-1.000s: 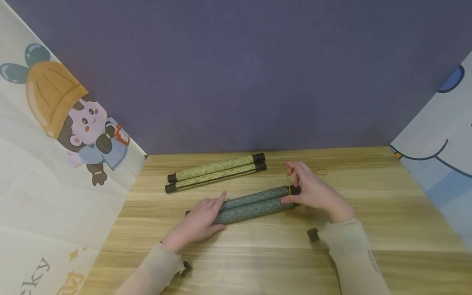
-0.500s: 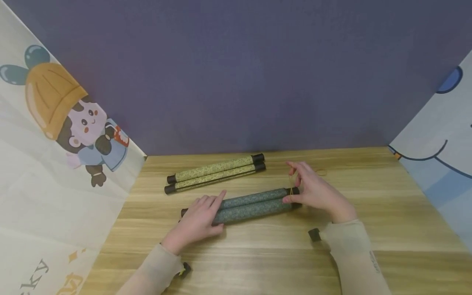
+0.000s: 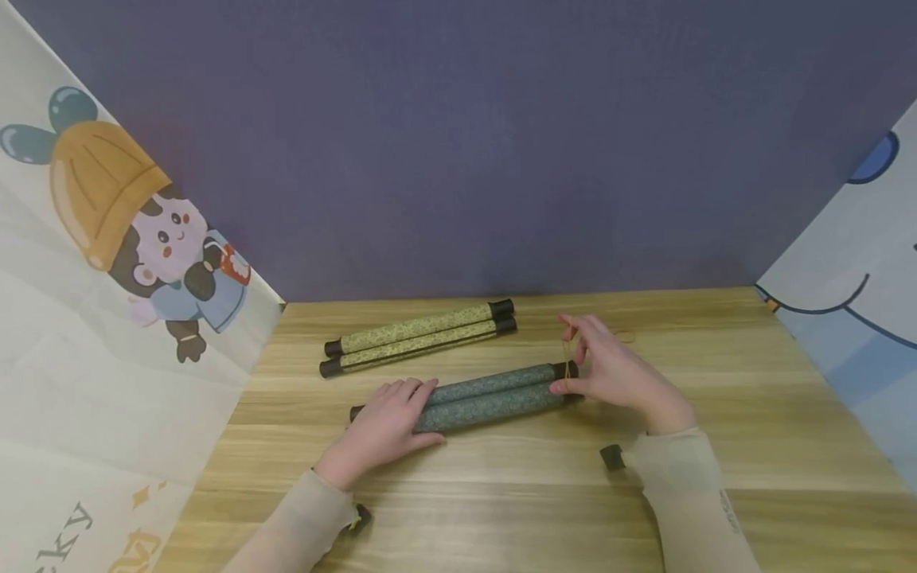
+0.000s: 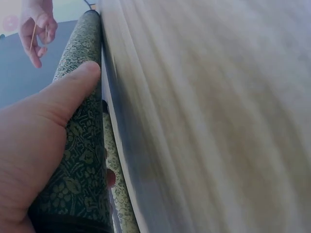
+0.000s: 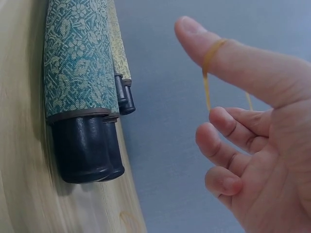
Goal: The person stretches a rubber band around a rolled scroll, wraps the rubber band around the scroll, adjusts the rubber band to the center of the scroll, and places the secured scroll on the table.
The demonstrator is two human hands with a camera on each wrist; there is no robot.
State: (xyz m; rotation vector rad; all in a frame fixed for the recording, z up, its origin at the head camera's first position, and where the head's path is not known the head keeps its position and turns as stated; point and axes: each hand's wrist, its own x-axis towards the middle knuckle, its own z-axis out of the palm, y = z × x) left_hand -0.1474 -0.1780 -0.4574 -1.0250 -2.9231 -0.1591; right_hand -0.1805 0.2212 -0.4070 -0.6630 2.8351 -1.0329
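A green patterned scroll (image 3: 494, 407), rolled from both ends into two parallel rolls with black end knobs, lies slanted on the wooden table. My left hand (image 3: 387, 422) grips its left part; the left wrist view shows the thumb across the front roll and fingertips on the far side. By the right knobs is my right hand (image 3: 609, 370), fingers bent, holding a yellow rubber band (image 5: 206, 90) stretched between thumb and fingers. In the right wrist view the hand stands apart from the knobs (image 5: 82, 150), and the band is not around them.
Behind the green scroll lies a yellow patterned scroll (image 3: 423, 328), also with black knobs. Another thin yellow band (image 3: 625, 337) lies on the table (image 3: 501, 509) beyond the right hand. A dark wall (image 3: 501, 159) stands at the back, with printed sheets (image 3: 57, 382) at the sides.
The green scroll has shifted slightly left. The left hand's index finger has drawn in and its thumb reaches farther along the scroll's near side. The right hand has barely moved.
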